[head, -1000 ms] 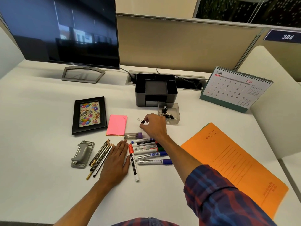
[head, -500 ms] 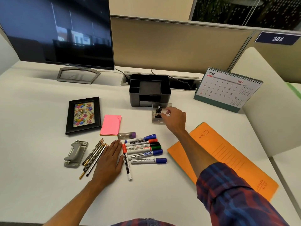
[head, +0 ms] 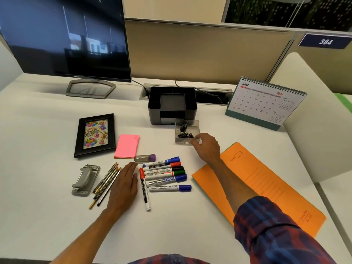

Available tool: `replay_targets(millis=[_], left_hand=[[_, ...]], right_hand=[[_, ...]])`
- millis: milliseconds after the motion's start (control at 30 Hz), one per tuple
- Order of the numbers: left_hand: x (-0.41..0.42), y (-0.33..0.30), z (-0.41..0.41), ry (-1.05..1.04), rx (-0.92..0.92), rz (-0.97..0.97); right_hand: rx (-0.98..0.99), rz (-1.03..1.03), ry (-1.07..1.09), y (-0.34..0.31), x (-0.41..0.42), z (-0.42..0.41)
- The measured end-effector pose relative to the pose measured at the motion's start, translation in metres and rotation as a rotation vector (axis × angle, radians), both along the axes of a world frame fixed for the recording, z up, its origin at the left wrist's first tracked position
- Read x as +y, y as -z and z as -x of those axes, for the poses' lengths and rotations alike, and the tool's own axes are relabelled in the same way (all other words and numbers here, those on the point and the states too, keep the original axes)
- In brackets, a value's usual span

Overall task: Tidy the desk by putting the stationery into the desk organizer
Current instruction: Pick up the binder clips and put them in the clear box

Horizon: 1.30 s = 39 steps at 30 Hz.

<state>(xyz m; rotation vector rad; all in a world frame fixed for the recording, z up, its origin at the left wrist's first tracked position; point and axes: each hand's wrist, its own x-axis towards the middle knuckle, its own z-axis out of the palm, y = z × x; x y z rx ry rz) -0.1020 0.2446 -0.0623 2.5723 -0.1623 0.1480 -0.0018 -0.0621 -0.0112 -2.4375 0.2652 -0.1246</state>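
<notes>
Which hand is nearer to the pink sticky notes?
Left. The left hand lies flat just below the pink sticky notes; the right hand is farther right, at the clear tray.

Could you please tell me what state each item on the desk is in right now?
desk organizer: compartments empty
clear tray: holds binder clips, right hand gripping its near corner
markers: capped, lying flat
left hand: flat on desk
monitor: off
</notes>
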Motion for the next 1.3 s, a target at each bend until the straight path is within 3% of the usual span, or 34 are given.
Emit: replay_targets(millis=[533, 833, 1033, 1300], left_hand=[[-0.067, -0.041, -0.051, 0.091, 0.005, 0.091], [-0.104, -0.065, -0.083, 0.216, 0.288, 0.232], [-0.110, -0.079, -0.088, 0.131, 0.287, 0.384], [-0.103, -0.081, -0.094, 0.090, 0.304, 0.377]], right_hand=[[-0.163, -0.179, -0.061, 0.007, -0.011, -0.001], [-0.251, -0.183, -0.108, -0.001, 0.002, 0.003], [-0.308, -0.166, -0.108, -0.007, 0.012, -0.001], [-0.281, -0.176, -0.115, -0.011, 0.025, -0.009]])
